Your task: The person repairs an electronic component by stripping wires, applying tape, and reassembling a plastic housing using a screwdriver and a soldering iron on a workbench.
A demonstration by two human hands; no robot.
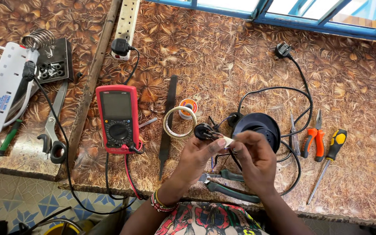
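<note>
A small black round connector (204,131) with short wires is held above the surface (240,65), just left of the black round appliance base (257,127). The left hand (196,156) grips it from below, fingers closed around its body. The right hand (255,156) meets it from the right, fingers pinched on a small white piece (227,140) at the wire end. The connector's long axis runs roughly left to right between the two hands, body toward the left hand, wire end toward the right; both are in contact, the left carrying it.

A black power cord (303,93) loops around the base and ends in a plug (283,50) farther back. Green-handled pliers (231,189) lie under the hands. A tape roll (179,122) and a solder spool (188,106) sit just left of the connector. A red multimeter (117,118) lies farther left. Orange-handled pliers (315,139) and a yellow-and-black screwdriver (329,161) lie right of the base. Scissors (54,126) and a white power strip (3,87) are well apart at far left.
</note>
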